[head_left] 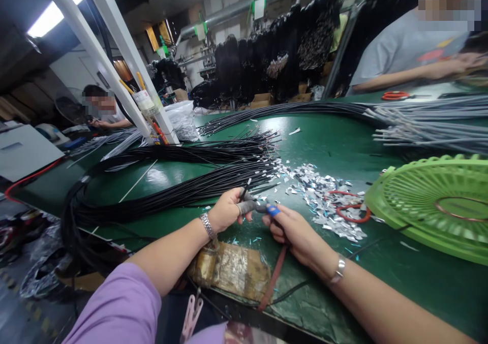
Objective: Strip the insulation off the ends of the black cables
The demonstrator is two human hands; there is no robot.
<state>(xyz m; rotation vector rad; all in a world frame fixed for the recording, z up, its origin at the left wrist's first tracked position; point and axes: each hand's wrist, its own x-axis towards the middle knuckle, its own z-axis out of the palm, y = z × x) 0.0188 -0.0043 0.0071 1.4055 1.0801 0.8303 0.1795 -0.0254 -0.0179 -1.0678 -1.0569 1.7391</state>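
My left hand (231, 209), its thumb wrapped in grey, is closed on a thin black cable (247, 187) whose end sticks up past the fingers. My right hand (287, 227), with blue tape on one finger, is pinched right beside the left fingertips. What lies between its fingers is too small to make out. Just beyond my hands are the frayed ends of a black cable bundle (190, 186). Silvery foil scraps (316, 191) lie to the right of the cable ends. Below my hands sits a taped brown board (236, 270) at the table's edge.
Red-handled scissors (353, 213) lie among the scraps. A green fan (438, 204) stands at right, in front of grey cables (427, 125). A second black bundle (183, 153) and white posts (125, 64) are further back. Co-workers sit at far left and right.
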